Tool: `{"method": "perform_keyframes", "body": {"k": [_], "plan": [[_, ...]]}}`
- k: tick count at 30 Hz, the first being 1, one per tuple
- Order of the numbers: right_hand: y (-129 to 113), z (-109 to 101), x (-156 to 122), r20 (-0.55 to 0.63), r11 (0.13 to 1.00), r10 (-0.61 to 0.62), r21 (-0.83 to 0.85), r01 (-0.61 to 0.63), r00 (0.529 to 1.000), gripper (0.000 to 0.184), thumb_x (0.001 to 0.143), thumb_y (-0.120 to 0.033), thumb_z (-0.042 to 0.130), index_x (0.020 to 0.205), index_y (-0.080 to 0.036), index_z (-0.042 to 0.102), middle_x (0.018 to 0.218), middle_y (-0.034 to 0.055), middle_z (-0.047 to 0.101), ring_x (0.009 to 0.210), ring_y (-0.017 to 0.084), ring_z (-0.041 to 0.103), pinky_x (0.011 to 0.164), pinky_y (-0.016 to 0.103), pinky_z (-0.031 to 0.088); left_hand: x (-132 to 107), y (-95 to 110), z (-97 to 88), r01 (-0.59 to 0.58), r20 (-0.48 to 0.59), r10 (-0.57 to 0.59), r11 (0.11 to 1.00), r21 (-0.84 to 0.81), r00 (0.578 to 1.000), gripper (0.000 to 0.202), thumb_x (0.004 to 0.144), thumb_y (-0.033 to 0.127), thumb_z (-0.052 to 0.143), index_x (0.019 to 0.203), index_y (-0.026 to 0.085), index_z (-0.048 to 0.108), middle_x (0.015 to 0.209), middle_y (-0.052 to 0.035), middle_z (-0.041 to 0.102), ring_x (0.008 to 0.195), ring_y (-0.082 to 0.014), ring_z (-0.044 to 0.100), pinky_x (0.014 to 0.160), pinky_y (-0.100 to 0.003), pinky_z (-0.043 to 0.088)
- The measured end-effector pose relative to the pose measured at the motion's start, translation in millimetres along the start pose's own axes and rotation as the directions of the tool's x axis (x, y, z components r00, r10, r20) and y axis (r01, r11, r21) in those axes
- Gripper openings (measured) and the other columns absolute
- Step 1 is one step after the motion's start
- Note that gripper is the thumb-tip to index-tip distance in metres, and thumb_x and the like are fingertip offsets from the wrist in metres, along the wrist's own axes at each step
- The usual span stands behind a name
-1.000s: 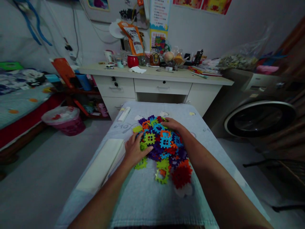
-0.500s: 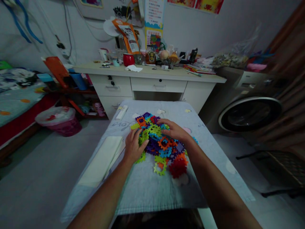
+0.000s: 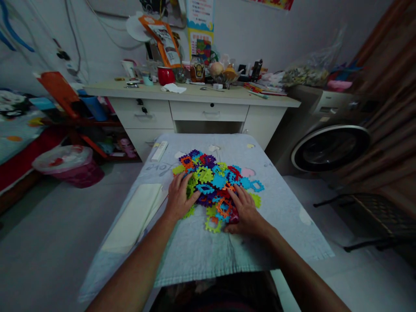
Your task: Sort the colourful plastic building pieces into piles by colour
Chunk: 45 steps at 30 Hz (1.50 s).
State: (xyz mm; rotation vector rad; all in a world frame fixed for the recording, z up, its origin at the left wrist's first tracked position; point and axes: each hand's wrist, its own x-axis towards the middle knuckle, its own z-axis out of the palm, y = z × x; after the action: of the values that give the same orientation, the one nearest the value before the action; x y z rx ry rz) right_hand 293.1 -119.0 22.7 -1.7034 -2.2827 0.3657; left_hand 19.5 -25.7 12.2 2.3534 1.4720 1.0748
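A heap of colourful plastic gear-edged pieces (image 3: 218,180) lies on the cloth-covered table (image 3: 201,255), in lime, blue, orange, purple and red. Against the heap's left side rests my left hand (image 3: 181,196), its fingers and thumb apart over lime pieces. My right hand (image 3: 246,212) curves around the near right side, fingers spread over orange and red pieces. Neither hand has a piece gripped that I can see. A lime frame-shaped piece (image 3: 212,225) lies at the near edge of the pile, and a blue one (image 3: 257,186) sticks out at the far right.
A folded pale cloth (image 3: 133,219) and a white narrow box (image 3: 159,151) lie along the table's left side. Behind stands a white desk (image 3: 209,100) with jars and a red cup (image 3: 166,76). A washing machine (image 3: 331,147) is at right, a pink bin (image 3: 69,167) at left.
My right hand has moved from the far right of the heap to its near right side, and the red pieces there are now mostly covered. My left hand stays at the left. The view has shifted slightly.
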Motion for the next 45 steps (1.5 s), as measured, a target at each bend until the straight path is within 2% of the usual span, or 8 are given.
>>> {"method": "perform_keyframes", "body": {"k": [8, 15, 21, 24, 26, 30, 39, 45], "plan": [[16, -5, 56, -0.181, 0.992, -0.106, -0.091, 0.091, 0.978, 0.090, 0.076, -0.050, 0.070, 0.151, -0.016, 0.033, 0.158, 0.0203, 0.020, 0.145, 0.038, 0.019, 0.114, 0.057, 0.024, -3, 2, 1.3, -0.066, 0.032, 0.066, 0.998, 0.008, 0.997, 0.074, 0.083, 0.059, 0.057, 0.144, 0.022, 0.037, 0.148, -0.0152, 0.037, 0.140, -0.0339, 0.032, 0.114, -0.054, 0.026], [31, -11, 94, -0.265, 1.000, -0.014, -0.008, 0.012, 0.964, 0.078, 0.080, -0.041, 0.066, 0.148, -0.017, 0.036, 0.153, 0.0210, 0.030, 0.139, 0.036, 0.033, 0.110, 0.054, 0.032, -5, 6, 0.0, -0.026, 0.056, 0.020, 0.994, 0.105, 0.998, 0.083, 0.079, 0.066, 0.057, 0.147, 0.024, 0.033, 0.150, -0.0160, 0.035, 0.141, -0.0364, 0.028, 0.114, -0.059, 0.018], [56, -34, 50, -0.180, 0.996, 0.082, 0.050, -0.074, 0.980, 0.080, 0.079, -0.037, 0.060, 0.152, -0.020, 0.030, 0.156, 0.0164, 0.027, 0.144, 0.035, 0.025, 0.113, 0.055, 0.026, -22, 20, -13.2, -0.032, 0.219, -0.004, 0.986, 0.163, 0.976, 0.112, 0.061, 0.077, 0.066, 0.151, 0.026, 0.026, 0.158, -0.0174, 0.021, 0.146, -0.0438, 0.011, 0.113, -0.064, 0.014], [66, -29, 14, -0.152, 0.983, 0.185, 0.031, -0.182, 0.971, 0.095, 0.075, -0.053, 0.064, 0.155, -0.022, 0.022, 0.160, 0.0165, 0.018, 0.147, 0.039, 0.015, 0.113, 0.060, 0.022, -39, 25, -17.2, -0.032, 0.314, -0.023, 0.985, 0.169, 0.949, 0.130, 0.047, 0.078, 0.073, 0.153, 0.029, 0.019, 0.161, -0.0170, 0.013, 0.146, -0.0480, 0.006, 0.112, -0.068, 0.013], [68, -20, -4, -0.105, 0.968, 0.250, -0.004, -0.252, 0.963, 0.115, 0.063, -0.068, 0.071, 0.155, -0.023, 0.019, 0.161, 0.0187, 0.011, 0.147, 0.044, 0.010, 0.112, 0.063, 0.018, -48, 28, -17.1, -0.045, 0.362, -0.027, 0.981, 0.188, 0.932, 0.138, 0.040, 0.075, 0.078, 0.154, 0.028, 0.018, 0.161, -0.0180, 0.011, 0.145, -0.0499, 0.003, 0.111, -0.070, 0.012], [67, -4, -11, -0.040, 0.955, 0.292, -0.048, -0.294, 0.956, 0.136, 0.046, -0.082, 0.071, 0.155, -0.020, 0.020, 0.161, 0.0222, 0.010, 0.146, 0.047, 0.007, 0.112, 0.065, 0.016, -53, 34, -11.2, -0.050, 0.365, -0.044, 0.968, 0.245, 0.930, 0.140, 0.037, 0.071, 0.081, 0.154, 0.026, 0.018, 0.161, -0.0199, 0.010, 0.145, -0.0501, 0.001, 0.110, -0.071, 0.011], [64, 4, 38, -0.161, 0.997, 0.075, 0.023, -0.073, 0.984, 0.113, 0.065, -0.081, 0.062, 0.150, -0.012, 0.033, 0.154, 0.0241, 0.029, 0.143, 0.041, 0.025, 0.114, 0.056, 0.026, -28, 57, 11.5, -0.042, 0.225, -0.024, 0.958, 0.282, 0.974, 0.120, 0.054, 0.068, 0.076, 0.153, 0.024, 0.024, 0.160, -0.0188, 0.015, 0.146, -0.0463, 0.007, 0.112, -0.067, 0.012], [62, 8, 53, -0.336, 0.992, -0.053, 0.087, 0.087, 0.940, 0.075, 0.087, -0.060, 0.049, 0.145, -0.014, 0.038, 0.141, 0.0192, 0.049, 0.130, 0.032, 0.046, 0.109, 0.051, 0.035, -21, 73, 27.1, -0.065, 0.191, 0.011, 0.958, 0.279, 0.982, 0.109, 0.063, 0.065, 0.073, 0.153, 0.025, 0.025, 0.159, -0.0188, 0.020, 0.145, -0.0415, 0.017, 0.113, -0.065, 0.010]]}}
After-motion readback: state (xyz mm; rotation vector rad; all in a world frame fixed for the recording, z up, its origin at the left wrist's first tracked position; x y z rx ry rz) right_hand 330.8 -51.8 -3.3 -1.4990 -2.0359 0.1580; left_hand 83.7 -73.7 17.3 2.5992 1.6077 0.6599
